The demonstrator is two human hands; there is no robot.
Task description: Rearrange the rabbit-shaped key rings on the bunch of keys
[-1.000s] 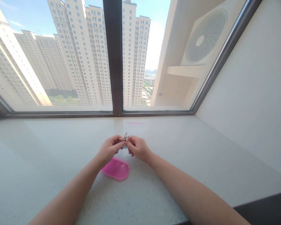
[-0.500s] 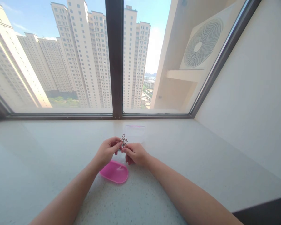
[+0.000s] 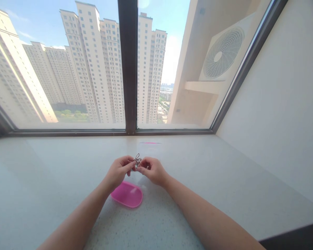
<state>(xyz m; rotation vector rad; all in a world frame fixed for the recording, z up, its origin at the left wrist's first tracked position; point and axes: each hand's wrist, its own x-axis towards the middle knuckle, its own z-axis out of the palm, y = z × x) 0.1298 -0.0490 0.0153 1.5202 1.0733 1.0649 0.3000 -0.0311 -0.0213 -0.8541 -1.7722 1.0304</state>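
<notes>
Between my two hands is a small bundle of thin brown loops (image 3: 138,159); whether they are wire or cord I cannot make out. From the left, my left hand (image 3: 120,170) pinches the bundle between thumb and fingers. My right hand (image 3: 153,171) grips its right side, with thumb and fingertips closed at the lower loops. One loop sticks up above the fingertips. Just below my left hand lies a shallow pink tray (image 3: 127,195) with rounded ends, its left edge partly hidden by my wrist.
A clear zip bag with a pink strip (image 3: 150,142) lies flat behind my hands on the pale speckled sill (image 3: 67,166). A dark-framed window (image 3: 130,69) rises at the back, and a white wall (image 3: 273,114) bounds the right side.
The fingers of my right hand have curled up higher around the bundle and sit closer to its right side. The loops look more bunched. The view has tilted slightly upward.
</notes>
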